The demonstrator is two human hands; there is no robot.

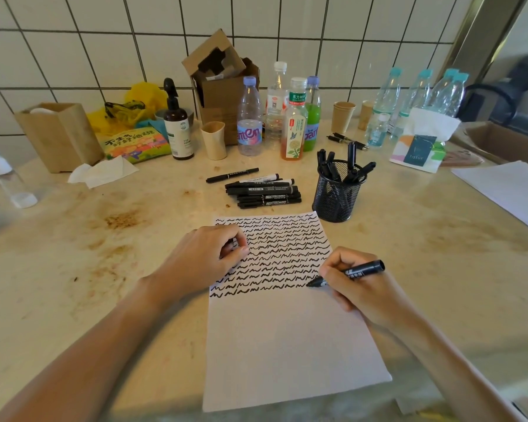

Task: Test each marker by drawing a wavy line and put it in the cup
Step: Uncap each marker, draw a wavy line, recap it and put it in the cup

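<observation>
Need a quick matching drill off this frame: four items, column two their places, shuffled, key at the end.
Column 1:
1. marker
2. mesh cup
3. pile of markers
4. left hand

Column 2:
A. lying on the table beyond the paper
B. resting on the left edge of the paper
C. gripped in the right hand, tip at the paper
D. standing off the paper's far right corner, markers inside

Pairs: 1-C, 2-D, 3-A, 4-B
</observation>
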